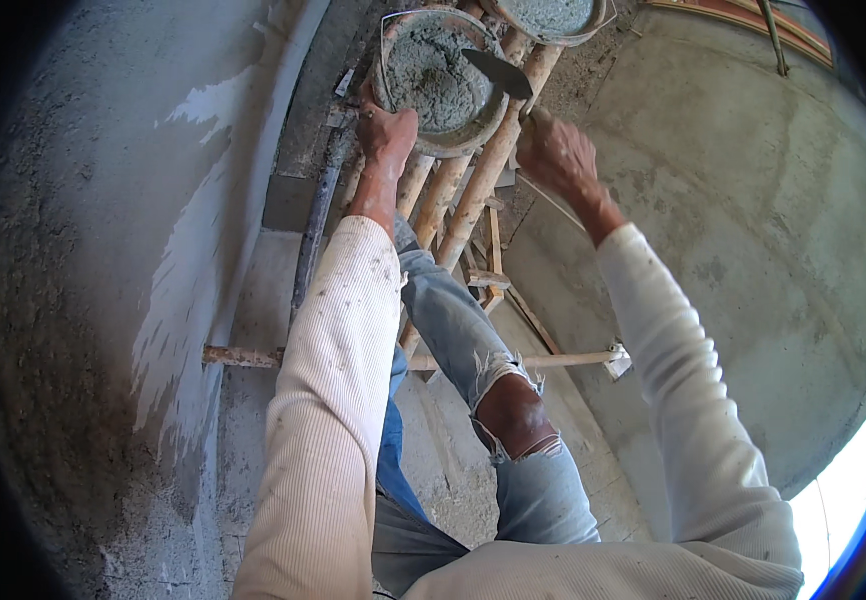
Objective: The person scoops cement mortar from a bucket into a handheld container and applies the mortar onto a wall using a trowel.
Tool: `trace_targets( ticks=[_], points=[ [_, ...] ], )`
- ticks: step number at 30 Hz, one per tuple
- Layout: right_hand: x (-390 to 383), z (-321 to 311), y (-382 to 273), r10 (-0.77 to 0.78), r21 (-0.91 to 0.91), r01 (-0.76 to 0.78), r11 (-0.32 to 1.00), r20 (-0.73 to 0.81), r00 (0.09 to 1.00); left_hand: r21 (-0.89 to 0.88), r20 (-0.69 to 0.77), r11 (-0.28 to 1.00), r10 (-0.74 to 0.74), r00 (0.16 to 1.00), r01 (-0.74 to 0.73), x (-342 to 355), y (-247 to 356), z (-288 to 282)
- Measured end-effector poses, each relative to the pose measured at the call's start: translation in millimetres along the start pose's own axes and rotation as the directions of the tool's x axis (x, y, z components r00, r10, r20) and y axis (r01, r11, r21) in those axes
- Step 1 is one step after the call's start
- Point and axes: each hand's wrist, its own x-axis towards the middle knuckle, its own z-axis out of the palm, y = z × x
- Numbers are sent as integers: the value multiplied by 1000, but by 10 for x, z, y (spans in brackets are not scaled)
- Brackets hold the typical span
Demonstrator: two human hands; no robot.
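1. Round, brownish bucket (458, 146) of wet grey mortar (428, 85) sits toward the round wooden poles' (496, 150) far ends.
2. Our left hand (388, 138) clamps its near-left rim.
3. Our right hand (558, 155) grips a dark, pointed metal trowel (498, 72) over the right rim; we seem to be scooping mortar, which calls for a level blade next.

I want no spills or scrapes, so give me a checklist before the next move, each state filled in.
1. Left hand gripping the near bucket: ok, at its left side.
2. Right hand gripping the trowel: ok.
3. Mortar in the near bucket: ok, plenty inside.
4. Trowel blade clear of the mortar: cannot tell; height is unclear from this view.
5. Near bucket steady on the wooden poles: cannot tell; its base is hidden.
6. Knee covered: not ok, bare through torn jeans.
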Motion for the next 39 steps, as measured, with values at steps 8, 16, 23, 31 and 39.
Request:
trace_targets(
  ticks=[8,16,23,31,39],
  points=[
    [-86,-303,41,-319,-66,328,943,109,941,-110,70,993,-36,997,44,-489,269,-516],
    [-1206,-223,-632,-487,658,270,703,169,857,-169,-61,985,-39,997,28,-2399,454,-1706],
    [-3067,-952,-763,-317,688,33,725,290,903,-404,5,899,-185,983,171,-3870,738,-2950],
    [-4647,-1925,-1236,-486,905,-182,384,365,794,-616,-37,780,-167,985,110,-5237,867,-3823],
    [-5250,-2987,-1513,-488,851,-286,-440,40,872,-706,-69,695,-257,964,135,-6496,578,-4677]
  ],
)
